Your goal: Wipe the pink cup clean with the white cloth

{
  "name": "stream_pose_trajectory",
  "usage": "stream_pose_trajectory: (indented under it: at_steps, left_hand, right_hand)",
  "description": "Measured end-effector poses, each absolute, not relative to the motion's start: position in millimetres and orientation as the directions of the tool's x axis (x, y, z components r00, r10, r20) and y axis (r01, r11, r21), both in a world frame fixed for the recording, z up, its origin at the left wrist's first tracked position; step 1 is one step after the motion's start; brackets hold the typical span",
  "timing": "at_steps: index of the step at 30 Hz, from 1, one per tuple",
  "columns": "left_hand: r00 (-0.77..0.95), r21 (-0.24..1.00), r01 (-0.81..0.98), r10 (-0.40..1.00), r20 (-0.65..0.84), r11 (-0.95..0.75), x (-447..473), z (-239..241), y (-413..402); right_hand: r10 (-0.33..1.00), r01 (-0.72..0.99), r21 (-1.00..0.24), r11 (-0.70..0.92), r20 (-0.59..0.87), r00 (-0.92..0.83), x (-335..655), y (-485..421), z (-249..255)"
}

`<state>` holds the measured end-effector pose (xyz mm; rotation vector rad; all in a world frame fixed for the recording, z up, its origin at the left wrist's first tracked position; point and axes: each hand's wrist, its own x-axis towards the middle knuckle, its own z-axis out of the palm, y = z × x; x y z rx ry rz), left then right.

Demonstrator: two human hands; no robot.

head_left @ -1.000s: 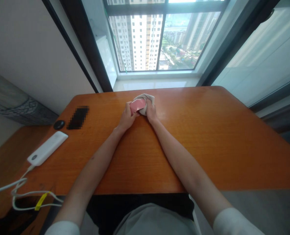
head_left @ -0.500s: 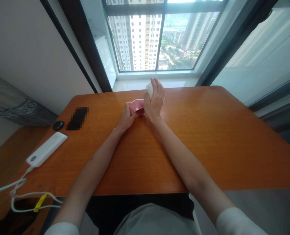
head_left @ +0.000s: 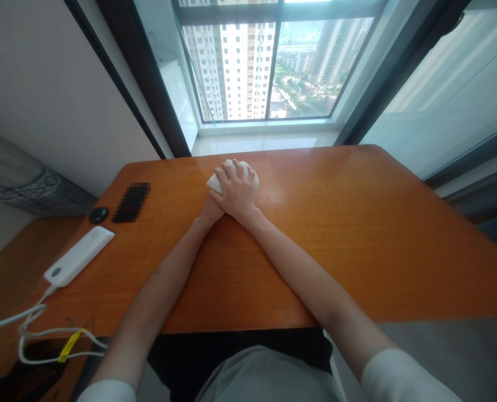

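My right hand (head_left: 239, 197) lies palm down with its fingers curved over a white cloth (head_left: 213, 183), which bulges out past the fingertips and to the left. Whether it is fabric or a wad of tissue is hard to make out. Beneath and just left of it is my left hand (head_left: 211, 209), with its fingers mostly hidden by the cloth and the right hand. The pink bowl-like container that the left hand gripped half a second ago is covered from sight here. Both hands are near the far edge of the wooden table (head_left: 336, 240).
To the left on the table are a blurred dark rectangle (head_left: 132, 202), a round black object (head_left: 98, 215) and a white power bank (head_left: 80, 255). A white cable (head_left: 33, 319) with a yellow tag (head_left: 69, 346) runs from it. Beyond the table is a window (head_left: 273, 72).
My right hand has come left and down with the white cloth, over the pink container and my left hand. The container has gone out of sight. The left hand has hardly moved.
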<state>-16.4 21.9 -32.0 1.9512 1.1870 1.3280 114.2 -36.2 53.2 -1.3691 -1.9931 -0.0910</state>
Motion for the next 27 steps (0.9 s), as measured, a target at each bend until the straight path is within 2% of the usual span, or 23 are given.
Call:
stream_pose_trajectory:
  at_steps: [4, 8, 12, 15, 18, 23, 25, 27]
  left_hand:
    - [0.165, 0.746, 0.459, 0.871, 0.462, -0.483, -10, -24, 16]
    - [0.161, 0.721, 0.499, 0.868, 0.469, -0.482, -8, -16, 9]
    - [0.166, 0.706, 0.527, 0.873, 0.459, -0.472, -10, -13, 7]
    - [0.161, 0.713, 0.521, 0.874, 0.458, -0.469, -11, -13, 8]
    - [0.15, 0.731, 0.507, 0.882, 0.447, -0.456, -11, -12, 8]
    - [0.154, 0.731, 0.507, 0.882, 0.445, -0.457, -12, -11, 7]
    - [0.155, 0.729, 0.508, 0.881, 0.447, -0.459, -12, -10, 6]
    - [0.161, 0.725, 0.512, 0.881, 0.445, -0.46, -13, -10, 7]
  right_hand:
    - [0.81, 0.83, -0.417, 0.371, 0.583, -0.069, 119, -28, 57]
    - [0.84, 0.739, -0.591, 0.324, 0.538, 0.062, 131, -14, 51]
    - [0.858, 0.502, -0.797, 0.336, 0.479, 0.187, 147, 1, 30]
    - [0.886, 0.302, -0.914, 0.273, 0.361, 0.291, 155, 7, 14]
    - [0.897, 0.22, -0.954, 0.202, 0.271, 0.351, 157, 10, 5]
    - [0.895, 0.182, -0.971, 0.155, 0.216, 0.391, 160, 12, 16]
    - [0.858, 0.212, -0.956, 0.202, 0.277, 0.432, 162, 10, 31]
    - [0.79, 0.304, -0.889, 0.342, 0.448, 0.419, 162, 4, 50]
